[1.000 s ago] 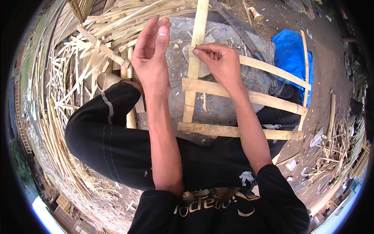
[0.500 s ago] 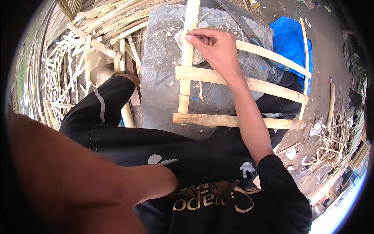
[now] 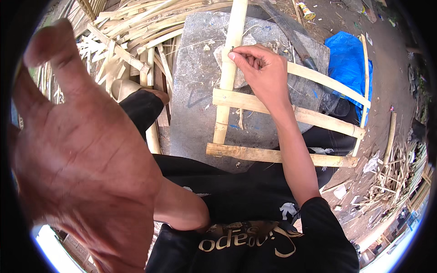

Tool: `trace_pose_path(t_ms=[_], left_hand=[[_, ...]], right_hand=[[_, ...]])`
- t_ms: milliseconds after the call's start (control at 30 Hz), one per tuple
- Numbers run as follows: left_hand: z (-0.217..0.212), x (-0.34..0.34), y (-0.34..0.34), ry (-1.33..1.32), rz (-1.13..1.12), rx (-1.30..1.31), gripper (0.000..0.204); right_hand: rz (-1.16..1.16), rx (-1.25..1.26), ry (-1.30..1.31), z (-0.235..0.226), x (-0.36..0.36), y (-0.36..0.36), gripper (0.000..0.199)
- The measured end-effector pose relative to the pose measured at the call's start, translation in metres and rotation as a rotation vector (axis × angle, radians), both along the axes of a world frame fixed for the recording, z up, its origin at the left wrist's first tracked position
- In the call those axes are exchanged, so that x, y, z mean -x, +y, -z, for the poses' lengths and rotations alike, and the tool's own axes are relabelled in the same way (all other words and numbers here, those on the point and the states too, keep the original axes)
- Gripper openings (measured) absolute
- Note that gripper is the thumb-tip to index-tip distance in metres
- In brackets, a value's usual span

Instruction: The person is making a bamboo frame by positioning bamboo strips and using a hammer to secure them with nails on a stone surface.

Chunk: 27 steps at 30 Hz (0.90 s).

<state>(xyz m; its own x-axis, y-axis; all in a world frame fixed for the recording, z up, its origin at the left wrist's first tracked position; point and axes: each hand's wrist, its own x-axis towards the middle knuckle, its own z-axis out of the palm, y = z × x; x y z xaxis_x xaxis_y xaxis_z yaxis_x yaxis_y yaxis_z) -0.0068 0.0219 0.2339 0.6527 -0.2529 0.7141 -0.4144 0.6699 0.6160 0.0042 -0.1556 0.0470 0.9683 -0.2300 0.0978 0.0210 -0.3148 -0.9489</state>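
Note:
My right hand (image 3: 261, 68) pinches a small dark nail (image 3: 232, 48) between thumb and fingertips, over a pale bamboo slat (image 3: 223, 119). This slat runs away from me across a worn grey slab (image 3: 189, 109). Three bamboo crosspieces extend rightward: a near one (image 3: 257, 154), a middle one (image 3: 321, 120) and a far one (image 3: 330, 83), whose left end lies behind my right hand. A thin strip (image 3: 365, 68) joins them on the right. Raised close to the camera, my left hand (image 3: 86, 150) shows its palm with fingers apart and nothing in it; some fingers are cut off by the picture's edge.
Long bamboo strips (image 3: 136, 29) and offcuts are heaped at the far left. A dark long-handled tool (image 3: 291, 38) lies on the slab's far side. Blue plastic sheeting (image 3: 341, 52) is at the right, with more bamboo scraps (image 3: 396, 177) on the ground. My black-trousered legs border the slab.
My left hand has swung up and forward, so its palm now fills the left side. My right hand keeps its pinch on the nail; the whole scene has shifted slightly right and down.

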Motion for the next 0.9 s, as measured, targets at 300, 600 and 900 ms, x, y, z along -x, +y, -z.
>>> trace_pose_path(t_ms=[300,600,900], left_hand=[[0.164,-0.045,-0.031,0.496,-0.48,-0.855,0.037],[0.213,-0.032,-0.062,0.58,-0.637,-0.663,0.02],[0.216,-0.029,-0.056,0.237,-0.937,-0.74,0.01]], right_hand=[[0.017,0.082,-0.067,0.004,0.0,-0.006,0.012],[-0.006,0.087,-0.085,0.014,0.002,-0.013,0.014],[-0.115,-0.022,0.079,-0.004,0.0,-0.022,0.021]])
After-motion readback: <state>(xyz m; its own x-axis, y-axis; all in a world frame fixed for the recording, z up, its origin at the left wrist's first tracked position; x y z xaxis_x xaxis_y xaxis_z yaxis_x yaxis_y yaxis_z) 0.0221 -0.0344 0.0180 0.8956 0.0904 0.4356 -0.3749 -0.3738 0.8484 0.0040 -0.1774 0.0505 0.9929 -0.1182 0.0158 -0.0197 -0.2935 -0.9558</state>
